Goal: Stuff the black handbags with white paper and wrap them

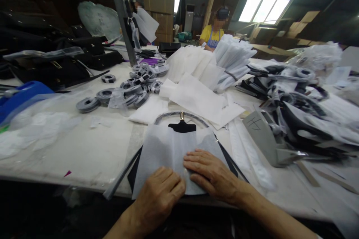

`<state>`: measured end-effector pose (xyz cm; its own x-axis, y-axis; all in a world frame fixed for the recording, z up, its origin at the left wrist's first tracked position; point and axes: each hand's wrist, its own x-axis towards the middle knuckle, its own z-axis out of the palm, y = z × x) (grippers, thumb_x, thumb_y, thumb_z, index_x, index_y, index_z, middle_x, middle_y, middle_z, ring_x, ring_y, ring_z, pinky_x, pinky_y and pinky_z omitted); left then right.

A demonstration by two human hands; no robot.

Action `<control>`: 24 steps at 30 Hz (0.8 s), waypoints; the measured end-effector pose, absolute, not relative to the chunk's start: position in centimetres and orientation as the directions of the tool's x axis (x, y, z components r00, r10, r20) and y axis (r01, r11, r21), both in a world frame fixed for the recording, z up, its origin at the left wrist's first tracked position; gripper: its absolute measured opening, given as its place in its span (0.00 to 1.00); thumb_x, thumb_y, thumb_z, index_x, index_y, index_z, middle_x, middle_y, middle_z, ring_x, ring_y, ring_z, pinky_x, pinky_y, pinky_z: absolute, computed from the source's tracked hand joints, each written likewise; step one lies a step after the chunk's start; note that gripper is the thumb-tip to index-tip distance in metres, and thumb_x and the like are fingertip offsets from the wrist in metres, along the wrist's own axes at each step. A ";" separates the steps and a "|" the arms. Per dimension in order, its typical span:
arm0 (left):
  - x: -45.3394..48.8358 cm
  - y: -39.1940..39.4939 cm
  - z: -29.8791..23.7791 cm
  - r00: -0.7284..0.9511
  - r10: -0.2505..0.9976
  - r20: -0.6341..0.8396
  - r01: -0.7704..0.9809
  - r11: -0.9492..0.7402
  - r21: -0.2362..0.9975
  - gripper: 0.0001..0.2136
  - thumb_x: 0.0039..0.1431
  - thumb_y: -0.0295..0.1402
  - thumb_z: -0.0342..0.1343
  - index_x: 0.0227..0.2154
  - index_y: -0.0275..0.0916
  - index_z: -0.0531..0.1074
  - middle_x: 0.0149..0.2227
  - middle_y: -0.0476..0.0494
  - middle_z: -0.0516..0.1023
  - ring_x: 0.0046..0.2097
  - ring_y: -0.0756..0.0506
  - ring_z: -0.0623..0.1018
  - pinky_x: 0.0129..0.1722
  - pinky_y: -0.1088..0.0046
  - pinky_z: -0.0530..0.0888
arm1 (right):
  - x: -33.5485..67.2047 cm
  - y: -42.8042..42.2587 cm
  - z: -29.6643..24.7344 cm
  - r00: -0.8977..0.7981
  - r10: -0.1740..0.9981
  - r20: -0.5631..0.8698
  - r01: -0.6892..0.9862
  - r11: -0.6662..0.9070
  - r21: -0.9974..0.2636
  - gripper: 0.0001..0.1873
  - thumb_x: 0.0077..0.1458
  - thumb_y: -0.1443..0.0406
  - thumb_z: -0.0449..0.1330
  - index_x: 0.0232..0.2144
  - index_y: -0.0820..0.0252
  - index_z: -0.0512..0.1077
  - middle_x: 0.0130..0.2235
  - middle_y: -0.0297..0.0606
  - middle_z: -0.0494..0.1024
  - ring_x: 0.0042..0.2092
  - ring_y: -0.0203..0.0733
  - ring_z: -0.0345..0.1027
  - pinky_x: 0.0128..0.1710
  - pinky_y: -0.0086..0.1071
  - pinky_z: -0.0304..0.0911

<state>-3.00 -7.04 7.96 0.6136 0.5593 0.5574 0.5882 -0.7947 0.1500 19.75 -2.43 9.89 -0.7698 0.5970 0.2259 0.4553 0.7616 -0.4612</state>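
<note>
My right hand [210,173] lies flat on a white sheet [157,149], its fingers stretched out and only slightly spread. My left hand [162,190] rests low on the same sheet with its fingers curled in; I cannot tell whether they pinch the paper. Under the sheet is a black bag [182,127], right in front of me at the near edge of the table [106,153], its metal clasp [182,116] showing above the paper. Grey coils [105,95] lie beyond it to the left, loose papers [193,95] just behind.
</note>
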 end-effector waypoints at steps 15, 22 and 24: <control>-3.3 -6.5 8.6 0.461 0.841 0.284 0.563 -0.524 0.639 0.14 0.59 0.26 0.57 0.47 0.43 0.69 0.49 0.47 0.76 0.50 0.46 0.75 0.50 0.69 0.72 | 19.7 -2.9 10.2 -0.771 0.603 0.204 0.512 0.778 -0.364 0.19 0.67 0.64 0.52 0.58 0.55 0.66 0.55 0.42 0.75 0.59 0.45 0.66 0.62 0.45 0.59; -2.8 -6.7 6.7 0.531 0.758 0.378 0.580 -0.651 0.489 0.22 0.56 0.27 0.61 0.53 0.45 0.65 0.52 0.49 0.77 0.50 0.46 0.76 0.51 0.69 0.71 | 19.2 -3.0 9.6 -0.815 0.525 0.246 0.415 0.824 -0.385 0.13 0.66 0.68 0.52 0.51 0.57 0.70 0.46 0.41 0.79 0.48 0.43 0.72 0.51 0.37 0.65; -2.6 -6.5 5.8 0.536 0.733 0.419 0.623 -0.678 0.390 0.21 0.56 0.30 0.62 0.51 0.43 0.66 0.50 0.49 0.78 0.47 0.46 0.78 0.47 0.69 0.73 | 19.0 -2.9 9.0 -0.816 0.531 0.230 0.429 0.822 -0.375 0.12 0.64 0.68 0.54 0.48 0.56 0.72 0.44 0.40 0.80 0.45 0.43 0.73 0.48 0.35 0.66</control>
<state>-2.58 -6.51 5.85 0.5357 0.7334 0.4186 0.6234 -0.6778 0.3899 19.00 -2.86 8.96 -0.8157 0.5309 0.2297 0.4290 0.8216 -0.3753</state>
